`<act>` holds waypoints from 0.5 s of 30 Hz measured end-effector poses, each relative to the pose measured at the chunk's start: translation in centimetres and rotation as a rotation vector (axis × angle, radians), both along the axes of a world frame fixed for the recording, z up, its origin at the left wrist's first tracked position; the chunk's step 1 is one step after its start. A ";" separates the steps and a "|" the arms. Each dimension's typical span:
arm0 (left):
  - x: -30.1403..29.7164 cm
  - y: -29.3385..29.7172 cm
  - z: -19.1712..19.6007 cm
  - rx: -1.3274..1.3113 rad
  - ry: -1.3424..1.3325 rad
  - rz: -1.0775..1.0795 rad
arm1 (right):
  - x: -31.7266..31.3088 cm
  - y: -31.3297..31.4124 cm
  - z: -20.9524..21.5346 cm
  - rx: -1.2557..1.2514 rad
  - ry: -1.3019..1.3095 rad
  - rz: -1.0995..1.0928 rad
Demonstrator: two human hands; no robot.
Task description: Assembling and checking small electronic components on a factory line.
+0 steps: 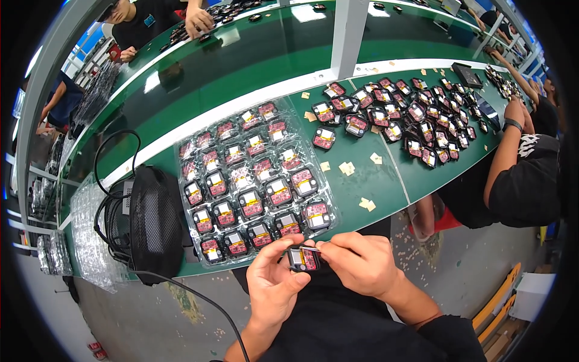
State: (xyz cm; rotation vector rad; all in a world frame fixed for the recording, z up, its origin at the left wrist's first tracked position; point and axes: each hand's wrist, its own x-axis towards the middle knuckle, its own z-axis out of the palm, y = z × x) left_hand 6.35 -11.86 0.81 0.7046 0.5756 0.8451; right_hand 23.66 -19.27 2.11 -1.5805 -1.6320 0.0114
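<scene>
Close to my body, my left hand point(272, 292) holds a small black device housing point(303, 259) between thumb and fingers. Its open side shows a red circuit board and a silvery block. My right hand point(369, 265) pinches a thin silvery tool point(311, 248) whose tip reaches the housing's upper edge; its exact kind is too small to tell. Just beyond both hands lies a clear plastic tray point(330, 192), its pockets filled with similar housings, many with yellow tape across them.
A large pile of housings point(416, 111) covers the green bench point(362, 160) to the right, with small tan paper pieces point(347, 168) nearby. Left of the tray are a black mesh bag point(155, 223), a cable point(211, 301) and stacked clear trays point(93, 235). Co-workers sit right and across.
</scene>
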 end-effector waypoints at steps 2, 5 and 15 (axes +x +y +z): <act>-0.3 0.9 0.3 0.066 0.000 -0.099 | 0.1 0.3 -0.2 -0.045 0.324 0.057; -0.7 2.2 0.9 0.117 -0.002 -0.066 | 1.4 1.3 -1.5 -0.063 0.349 -0.138; -0.6 8.6 2.0 0.501 0.405 0.081 | 5.0 7.2 -2.2 -0.446 -0.059 -0.509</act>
